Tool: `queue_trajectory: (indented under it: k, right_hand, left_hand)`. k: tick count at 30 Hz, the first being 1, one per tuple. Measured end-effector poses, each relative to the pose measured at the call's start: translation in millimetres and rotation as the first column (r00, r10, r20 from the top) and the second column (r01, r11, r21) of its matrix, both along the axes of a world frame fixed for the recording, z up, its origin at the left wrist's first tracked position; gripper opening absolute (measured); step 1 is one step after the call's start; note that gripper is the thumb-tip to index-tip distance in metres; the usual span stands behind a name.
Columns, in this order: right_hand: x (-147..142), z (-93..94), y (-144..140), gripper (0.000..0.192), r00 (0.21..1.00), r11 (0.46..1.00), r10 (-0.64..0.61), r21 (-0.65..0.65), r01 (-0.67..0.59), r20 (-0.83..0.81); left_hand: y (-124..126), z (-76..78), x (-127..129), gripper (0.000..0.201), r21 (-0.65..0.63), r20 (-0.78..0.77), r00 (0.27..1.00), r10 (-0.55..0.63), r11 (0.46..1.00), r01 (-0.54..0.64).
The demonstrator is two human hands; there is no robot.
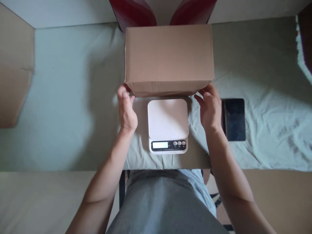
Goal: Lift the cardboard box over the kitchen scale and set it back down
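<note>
A closed brown cardboard box (169, 54) is at the centre of the head view, just beyond a white digital kitchen scale (168, 118). At the box's lower near left corner, my left hand (127, 107) holds it, with the fingers partly hidden behind its side. My right hand (210, 105) grips the opposite near corner, its fingers curled in at the edge. Between my forearms lies the scale, its platform bare and its display lit, though I cannot read it. Whether the box rests on the table or is slightly raised, I cannot tell.
Right of my right hand lies a black smartphone (235, 119). A pale green cloth (60, 97) covers the table. Another piece of cardboard (16, 70) stands at the far left. Behind the box is a red and white object (136, 13) near the wall.
</note>
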State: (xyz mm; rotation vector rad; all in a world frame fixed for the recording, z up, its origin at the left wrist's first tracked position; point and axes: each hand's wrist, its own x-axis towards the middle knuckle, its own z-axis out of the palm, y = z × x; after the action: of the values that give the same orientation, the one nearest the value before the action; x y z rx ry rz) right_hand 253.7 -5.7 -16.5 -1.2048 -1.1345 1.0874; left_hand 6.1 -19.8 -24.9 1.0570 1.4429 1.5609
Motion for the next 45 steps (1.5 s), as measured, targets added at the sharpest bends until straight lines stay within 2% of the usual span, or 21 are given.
queue_trajectory:
  k: [4,8,12,17,21,26,29,34,38,45]
  right_hand:
    - [9.0,-11.9,2.7,0.041,0.99,0.989,-0.075,-0.136,0.058,-0.121]
    - [15.8,-15.8,4.3,0.041,0.987,0.985,-0.077,-0.165,0.053,-0.139]
    - [15.1,-5.9,5.5,0.042,0.988,0.987,-0.063,-0.158,0.04,-0.143]
    - [2.9,9.0,9.3,0.046,0.999,0.999,-0.031,-0.042,0.03,-0.02]
    - [-4.8,17.8,11.0,0.046,0.997,0.998,-0.063,-0.007,0.063,0.043]
    - [-3.2,42.4,-5.3,0.047,0.989,0.988,-0.129,0.092,0.122,0.07]
    - [-2.6,54.3,-23.3,0.046,0.989,0.985,-0.142,0.106,0.136,0.043]
    - [-2.1,53.4,-50.4,0.047,0.984,0.984,-0.155,0.103,0.145,0.091]
    - [-1.8,48.3,-70.2,0.047,0.984,0.986,-0.146,0.091,0.137,0.099]
    - [1.2,37.6,-97.0,0.047,0.988,0.99,-0.138,0.053,0.134,0.069]
  left_hand:
    - [2.1,-10.5,-10.5,0.053,-0.09,0.117,0.993,0.03,0.996,-0.019]
    - [4.4,-13.8,-22.7,0.031,-0.136,0.22,0.975,0.023,0.991,0.007]
    - [7.7,-3.6,-28.4,0.032,-0.142,0.259,0.966,0.016,0.99,0.021]
    - [18.1,10.5,-25.4,0.049,-0.073,0.117,0.987,-0.114,0.99,0.123]
    - [19.1,24.5,-16.1,0.046,-0.096,0.081,0.995,-0.058,0.993,0.066]
    - [-5.1,59.1,-6.5,0.042,0.001,0.079,0.996,-0.038,0.999,0.038]
    - [-24.7,71.9,-6.4,0.043,-0.02,0.036,0.999,-0.028,0.999,0.029]
    - [-53.9,73.8,-6.4,0.041,-0.078,0.017,0.998,-0.053,0.996,0.054]
    - [-74.5,72.9,-3.9,0.042,-0.11,0.026,1.0,-0.017,0.994,0.019]
    - [-99.6,66.6,3.6,0.043,-0.09,-0.029,1.0,0.003,0.996,-0.006]
